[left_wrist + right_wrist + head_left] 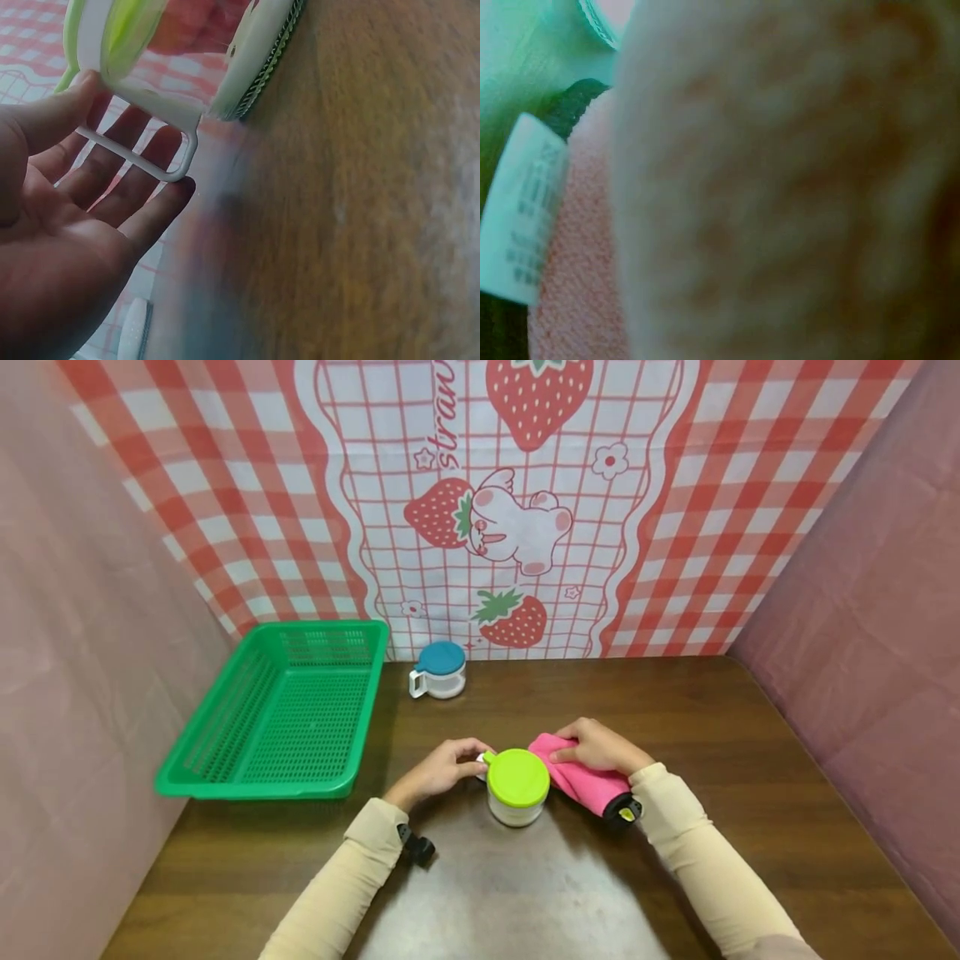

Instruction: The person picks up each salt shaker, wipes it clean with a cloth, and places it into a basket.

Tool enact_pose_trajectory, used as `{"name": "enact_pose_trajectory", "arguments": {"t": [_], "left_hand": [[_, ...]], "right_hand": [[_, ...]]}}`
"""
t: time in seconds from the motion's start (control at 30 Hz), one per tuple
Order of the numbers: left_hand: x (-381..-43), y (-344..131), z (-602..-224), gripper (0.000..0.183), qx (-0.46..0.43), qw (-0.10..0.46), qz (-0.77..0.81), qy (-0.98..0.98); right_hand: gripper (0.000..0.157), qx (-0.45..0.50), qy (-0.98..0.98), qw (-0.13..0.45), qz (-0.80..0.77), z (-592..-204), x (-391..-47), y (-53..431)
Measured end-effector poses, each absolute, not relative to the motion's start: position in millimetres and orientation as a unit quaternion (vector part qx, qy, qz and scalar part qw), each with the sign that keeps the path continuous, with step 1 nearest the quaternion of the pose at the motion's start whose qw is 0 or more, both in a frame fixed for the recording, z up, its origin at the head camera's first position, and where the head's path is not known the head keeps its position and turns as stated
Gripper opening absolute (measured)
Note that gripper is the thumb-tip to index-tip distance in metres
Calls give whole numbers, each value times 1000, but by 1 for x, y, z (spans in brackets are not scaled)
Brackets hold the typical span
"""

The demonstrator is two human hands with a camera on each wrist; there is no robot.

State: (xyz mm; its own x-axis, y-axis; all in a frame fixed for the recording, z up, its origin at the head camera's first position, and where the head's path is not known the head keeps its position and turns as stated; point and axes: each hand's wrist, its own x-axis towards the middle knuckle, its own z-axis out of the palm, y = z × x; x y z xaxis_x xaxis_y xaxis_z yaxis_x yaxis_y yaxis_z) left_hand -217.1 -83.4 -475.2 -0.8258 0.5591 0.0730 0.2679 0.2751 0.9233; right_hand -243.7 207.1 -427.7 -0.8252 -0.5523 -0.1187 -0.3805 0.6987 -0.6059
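Jar (516, 815) clear, lime lid (518, 777); left hand (442, 767) pinching handle (161, 109), right hand (600, 747) curled round pink cloth (585, 783).

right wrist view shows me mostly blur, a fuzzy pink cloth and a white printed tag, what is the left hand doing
Observer: The left hand holds the white loop handle of a clear, round container with a lime-green lid.
Operator: any other container out there
Observer: Yes, a clear, round container with a blue lid stands just right of the green plastic basket in the head view.
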Motion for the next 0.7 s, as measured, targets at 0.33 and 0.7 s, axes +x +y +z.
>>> {"name": "enact_pose_trajectory", "arguments": {"t": [0.33,0.7], "left_hand": [[-217,-82,-482,25,223,98,551,798],[-215,-80,-480,19,176,53,535,825]], "right_hand": [[23,-224,916,145,-301,-427,-236,214],[25,-182,926,93,-317,-434,-228,211]]}}
